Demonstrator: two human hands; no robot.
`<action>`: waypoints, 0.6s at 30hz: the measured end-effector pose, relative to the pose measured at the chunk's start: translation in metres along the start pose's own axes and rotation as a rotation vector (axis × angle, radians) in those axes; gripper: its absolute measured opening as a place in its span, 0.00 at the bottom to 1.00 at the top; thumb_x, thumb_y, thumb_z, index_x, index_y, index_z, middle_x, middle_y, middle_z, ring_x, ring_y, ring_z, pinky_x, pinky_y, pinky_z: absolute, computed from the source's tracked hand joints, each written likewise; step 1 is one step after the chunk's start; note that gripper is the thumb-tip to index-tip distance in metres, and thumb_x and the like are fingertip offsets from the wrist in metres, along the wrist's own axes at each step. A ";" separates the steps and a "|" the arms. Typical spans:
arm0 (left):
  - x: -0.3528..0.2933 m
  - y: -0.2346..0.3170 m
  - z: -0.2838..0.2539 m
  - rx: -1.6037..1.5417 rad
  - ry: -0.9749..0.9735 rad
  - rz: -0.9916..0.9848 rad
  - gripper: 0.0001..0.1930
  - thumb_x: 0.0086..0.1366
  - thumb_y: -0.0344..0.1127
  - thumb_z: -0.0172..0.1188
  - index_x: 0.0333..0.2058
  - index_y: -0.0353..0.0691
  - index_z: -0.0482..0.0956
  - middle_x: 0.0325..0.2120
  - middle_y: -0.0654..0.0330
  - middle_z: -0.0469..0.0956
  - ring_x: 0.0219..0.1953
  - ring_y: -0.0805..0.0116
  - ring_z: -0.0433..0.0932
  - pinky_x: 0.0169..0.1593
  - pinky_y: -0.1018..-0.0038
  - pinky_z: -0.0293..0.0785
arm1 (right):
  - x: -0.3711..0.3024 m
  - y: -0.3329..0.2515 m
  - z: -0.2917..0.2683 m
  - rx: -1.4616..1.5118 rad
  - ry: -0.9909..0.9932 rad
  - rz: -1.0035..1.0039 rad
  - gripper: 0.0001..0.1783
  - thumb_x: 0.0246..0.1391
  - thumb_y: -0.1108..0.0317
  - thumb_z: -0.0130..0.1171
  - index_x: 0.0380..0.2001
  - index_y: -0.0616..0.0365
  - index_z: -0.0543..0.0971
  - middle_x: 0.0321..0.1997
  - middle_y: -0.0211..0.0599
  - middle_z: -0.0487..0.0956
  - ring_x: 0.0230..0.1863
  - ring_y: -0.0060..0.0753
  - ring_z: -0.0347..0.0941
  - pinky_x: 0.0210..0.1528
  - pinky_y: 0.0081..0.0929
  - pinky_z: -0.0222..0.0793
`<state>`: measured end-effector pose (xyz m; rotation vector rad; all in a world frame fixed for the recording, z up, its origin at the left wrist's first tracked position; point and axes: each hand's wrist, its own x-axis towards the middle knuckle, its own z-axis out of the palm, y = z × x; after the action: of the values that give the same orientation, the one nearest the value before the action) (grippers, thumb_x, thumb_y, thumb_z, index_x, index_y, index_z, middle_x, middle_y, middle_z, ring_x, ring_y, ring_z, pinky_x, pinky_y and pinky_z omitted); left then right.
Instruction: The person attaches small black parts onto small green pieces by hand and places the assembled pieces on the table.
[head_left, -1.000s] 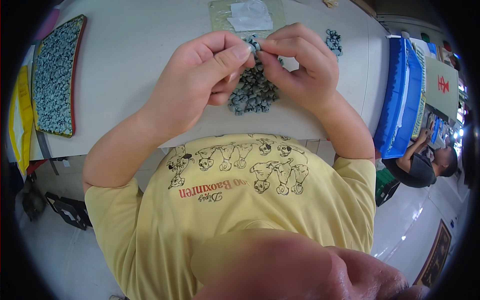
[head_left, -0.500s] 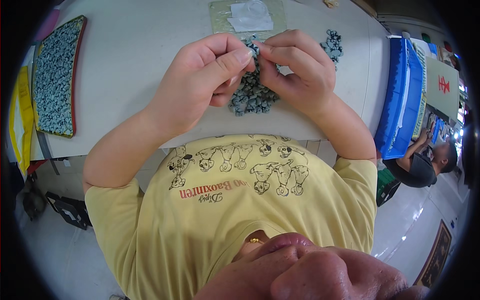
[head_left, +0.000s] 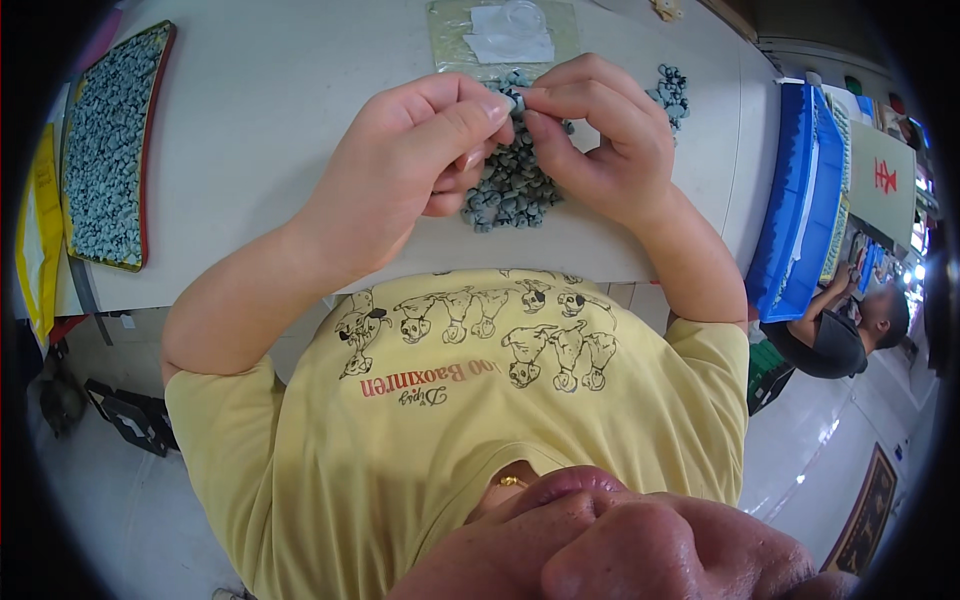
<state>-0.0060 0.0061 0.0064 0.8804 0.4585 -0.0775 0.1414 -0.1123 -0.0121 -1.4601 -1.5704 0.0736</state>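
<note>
My left hand (head_left: pixel 420 150) is closed in a pinch, thumb pressed against the curled forefinger, on a small blue-grey piece (head_left: pixel 517 103). At the same piece are the bent fingers of my right hand (head_left: pixel 610 135), the forefinger tip against its other side and the thumb just below. The piece is mostly hidden, and its exact kind is too small to make out. Below the hands on the white table lies a pile of similar blue-grey, pebble-like pieces (head_left: pixel 510 195), partly covered by my fingers.
A red-and-yellow-edged tray (head_left: pixel 148 170) of many such pieces stands at left, by a yellow packet (head_left: pixel 40 240). Beyond my hands lies a clear bag (head_left: pixel 450 45). A smaller heap (head_left: pixel 672 92) and blue bins (head_left: pixel 795 200) are at right, with another person (head_left: pixel 835 335) beyond.
Both hands stay close together at the small piece. The right hand's fingers have shifted slightly, and the whole view has moved a little.
</note>
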 end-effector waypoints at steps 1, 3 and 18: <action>0.000 0.000 -0.002 -0.011 0.020 -0.024 0.10 0.62 0.40 0.50 0.28 0.41 0.68 0.18 0.71 0.59 0.18 0.83 0.53 0.19 0.86 0.47 | 0.001 0.000 0.001 -0.002 -0.029 0.012 0.09 0.36 0.81 0.60 0.26 0.62 0.76 0.26 0.34 0.75 0.24 0.25 0.72 0.23 0.18 0.69; 0.000 -0.001 -0.006 -0.026 0.038 -0.050 0.09 0.62 0.40 0.49 0.27 0.42 0.68 0.18 0.71 0.59 0.18 0.83 0.53 0.19 0.86 0.47 | 0.001 0.000 0.004 -0.004 -0.061 0.026 0.08 0.37 0.80 0.60 0.26 0.61 0.76 0.26 0.33 0.75 0.24 0.26 0.72 0.23 0.19 0.69; 0.001 -0.002 0.000 0.061 0.010 0.083 0.10 0.64 0.40 0.49 0.30 0.41 0.69 0.17 0.72 0.59 0.17 0.84 0.53 0.18 0.85 0.46 | 0.005 -0.004 -0.005 -0.076 -0.008 -0.006 0.11 0.35 0.79 0.62 0.28 0.58 0.78 0.27 0.32 0.76 0.26 0.28 0.73 0.25 0.20 0.70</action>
<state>-0.0059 0.0050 0.0043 0.9587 0.4305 -0.0113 0.1431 -0.1123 -0.0040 -1.5153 -1.5996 0.0165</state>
